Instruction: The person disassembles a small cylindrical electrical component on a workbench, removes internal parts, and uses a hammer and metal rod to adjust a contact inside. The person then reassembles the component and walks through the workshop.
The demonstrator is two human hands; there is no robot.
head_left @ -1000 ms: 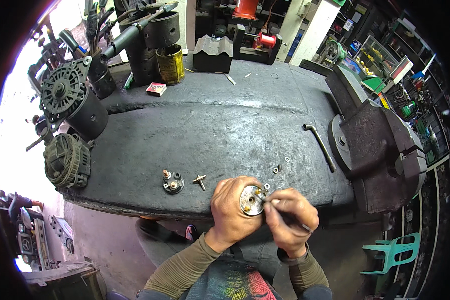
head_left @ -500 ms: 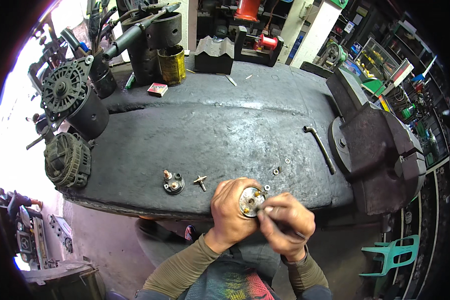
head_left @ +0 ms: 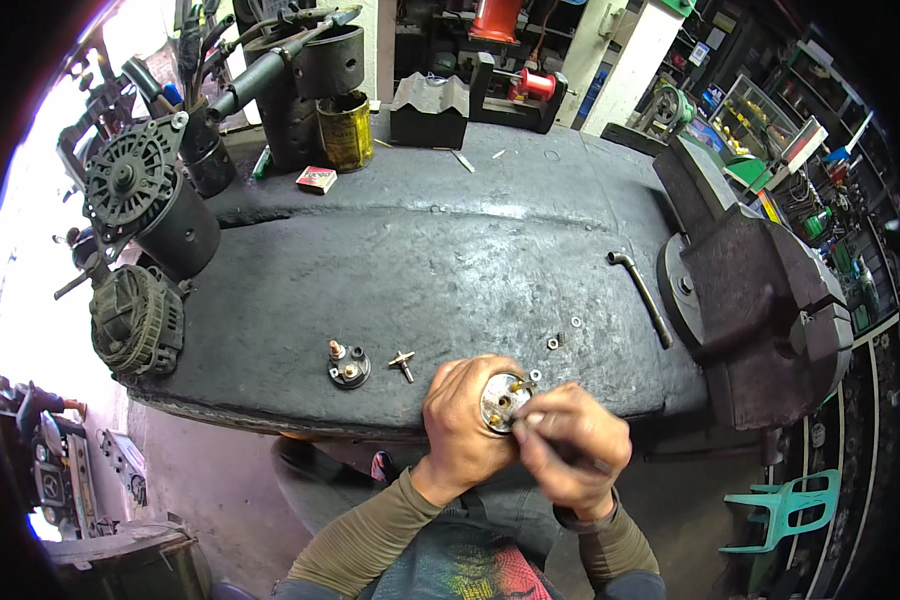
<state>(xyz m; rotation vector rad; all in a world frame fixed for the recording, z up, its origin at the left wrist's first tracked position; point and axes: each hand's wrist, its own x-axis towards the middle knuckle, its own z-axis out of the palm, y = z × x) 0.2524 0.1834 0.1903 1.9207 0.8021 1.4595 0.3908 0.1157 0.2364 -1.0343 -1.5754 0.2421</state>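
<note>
My left hand (head_left: pixel 465 420) is wrapped around a round metal starter solenoid body (head_left: pixel 503 402), its open end turned up, with brass-coloured tabs and a central hole showing. At the right rim of that end my right hand (head_left: pixel 573 445) is closed in a pinch. What its fingers hold is mostly hidden; something thin and dark shows beneath them. On the bench to the left stands a black solenoid cap (head_left: pixel 349 368) with copper-coloured terminal studs. Beside it lies a small cross-shaped metal contact plunger (head_left: pixel 402 366).
Small nuts (head_left: pixel 553 344) and washers (head_left: pixel 576 322) are scattered just beyond my hands. An L-shaped wrench (head_left: pixel 640 298) lies right, before a large bench vise (head_left: pixel 760 310). Alternators (head_left: pixel 135 318) line the left edge. A yellow can (head_left: pixel 346 132) and matchbox (head_left: pixel 316 180) stand at the back.
Both hands stay in nearly the same place on the solenoid body. The fingers of my right hand have shifted slightly at its rim.
</note>
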